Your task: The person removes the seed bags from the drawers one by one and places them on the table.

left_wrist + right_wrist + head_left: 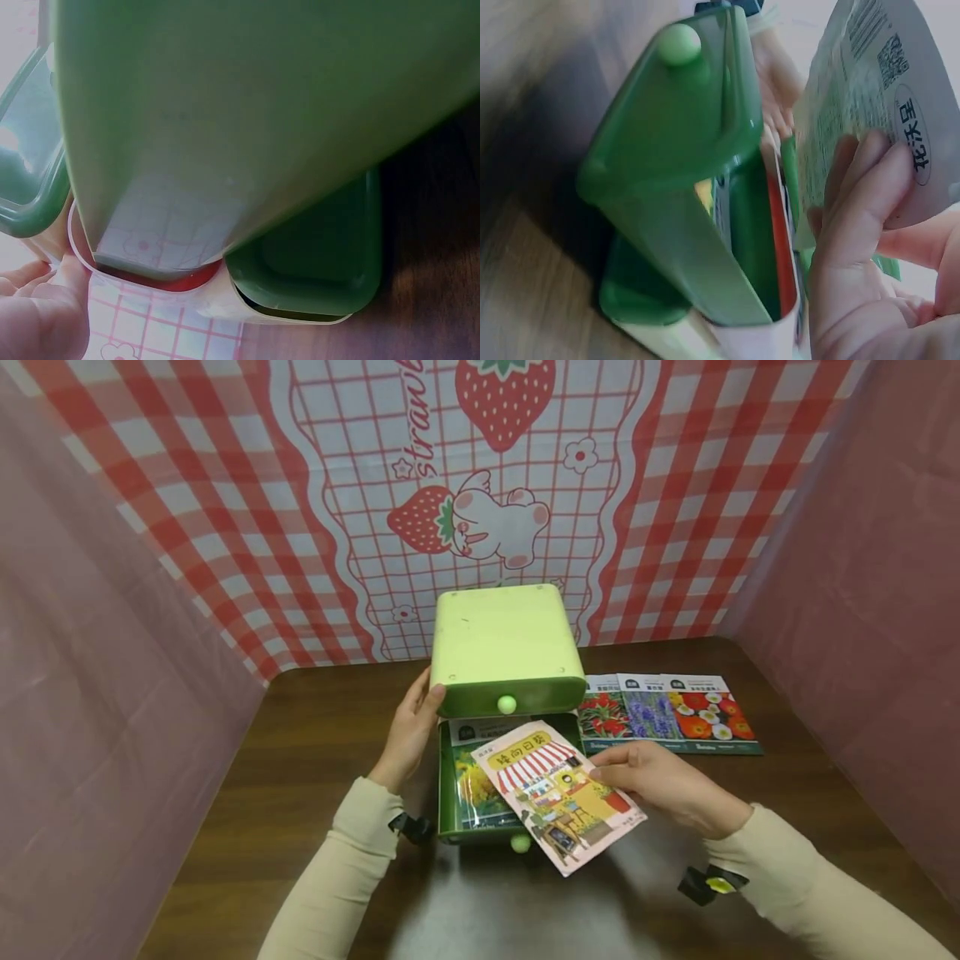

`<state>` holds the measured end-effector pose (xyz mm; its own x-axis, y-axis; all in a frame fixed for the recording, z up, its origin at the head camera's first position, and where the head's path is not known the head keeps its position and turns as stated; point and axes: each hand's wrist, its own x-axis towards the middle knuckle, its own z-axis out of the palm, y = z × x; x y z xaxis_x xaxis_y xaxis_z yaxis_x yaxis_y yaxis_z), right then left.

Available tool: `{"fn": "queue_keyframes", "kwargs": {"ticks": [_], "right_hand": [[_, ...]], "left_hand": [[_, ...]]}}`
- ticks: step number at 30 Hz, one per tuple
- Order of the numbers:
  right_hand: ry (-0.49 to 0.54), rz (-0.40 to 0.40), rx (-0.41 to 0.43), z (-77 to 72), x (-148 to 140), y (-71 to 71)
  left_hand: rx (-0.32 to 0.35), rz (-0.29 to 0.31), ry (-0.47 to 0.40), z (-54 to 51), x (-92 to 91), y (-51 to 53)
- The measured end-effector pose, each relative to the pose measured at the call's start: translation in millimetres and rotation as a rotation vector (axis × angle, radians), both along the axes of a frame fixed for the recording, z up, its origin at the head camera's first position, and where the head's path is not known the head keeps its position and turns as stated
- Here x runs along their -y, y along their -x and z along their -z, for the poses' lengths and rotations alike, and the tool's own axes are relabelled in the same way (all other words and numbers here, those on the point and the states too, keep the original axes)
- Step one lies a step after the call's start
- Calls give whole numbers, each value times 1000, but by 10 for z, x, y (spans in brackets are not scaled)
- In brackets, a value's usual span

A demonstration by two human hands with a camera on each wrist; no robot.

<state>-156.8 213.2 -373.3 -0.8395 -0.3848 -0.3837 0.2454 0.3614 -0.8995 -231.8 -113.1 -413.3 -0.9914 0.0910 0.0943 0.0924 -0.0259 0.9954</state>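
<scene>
A pale-yellow cabinet (506, 631) with green drawers stands on the table. Its top drawer (547, 696) is in; the drawer below (447, 793) is pulled out, holding a seed packet with yellow flowers (480, 785). My right hand (671, 781) pinches a pink seed packet (562, 797) by its right edge, tilted over the pulled-out drawer. Its printed back (877, 97) shows in the right wrist view, with fingers against it. My left hand (408, 731) rests at the cabinet's left side, thumb at the front corner; some of its fingers are hidden.
To the cabinet's right lie several overlapping flower seed packets (708, 714) on the brown wooden table (315, 785). A further green drawer front (322, 247) sits below the pulled-out one. A strawberry-print cloth (337, 527) hangs behind, pink curtains (847, 568) at the sides.
</scene>
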Motion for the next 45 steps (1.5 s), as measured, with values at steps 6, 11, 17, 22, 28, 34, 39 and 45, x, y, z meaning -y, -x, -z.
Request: {"fn": "queue_keyframes", "kwargs": {"ticks": [6, 11, 17, 22, 28, 34, 39, 45], "right_hand": [[-12, -13, -7, 12, -268, -9], [45, -28, -10, 32, -502, -18], [139, -27, -15, 70, -791, -10], [117, 57, -11, 136, -1042, 25], [14, 168, -20, 301, -1209, 89], [-52, 224, -6, 534, -1243, 174], [-91, 252, -12, 699, -1205, 221], [-168, 276, -8, 834, -1092, 250]], "left_hand": [[-5, 14, -17, -5, 5, -2], [-4, 16, -11, -19, 9, -7], [-3, 12, -13, -26, 16, -1], [-1, 12, -9, -26, 18, -2], [7, 5, -1, -11, 13, -3], [10, -4, -6, 1, 6, 2], [7, -2, -8, -4, 0, -6], [10, -13, -8, -12, -7, -10]]}}
